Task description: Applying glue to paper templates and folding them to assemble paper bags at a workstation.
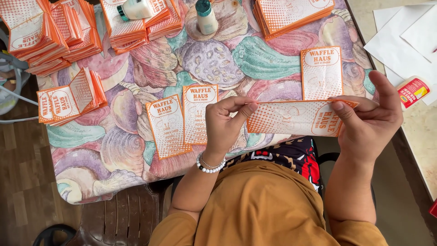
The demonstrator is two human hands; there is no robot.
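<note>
Shell-patterned cloth [214,64] covers the table, pastel purple, teal and pink. Orange-and-white paper stacks [50,32] sit along its far edge and left side. One orange sleeve [296,117] is held level above the near edge, left hand [225,123] pinching its left end, right hand [371,116] pinching its right end. Three loose sleeves [200,114] lie flat nearby. Two small bottles [206,17] stand far back.
</note>
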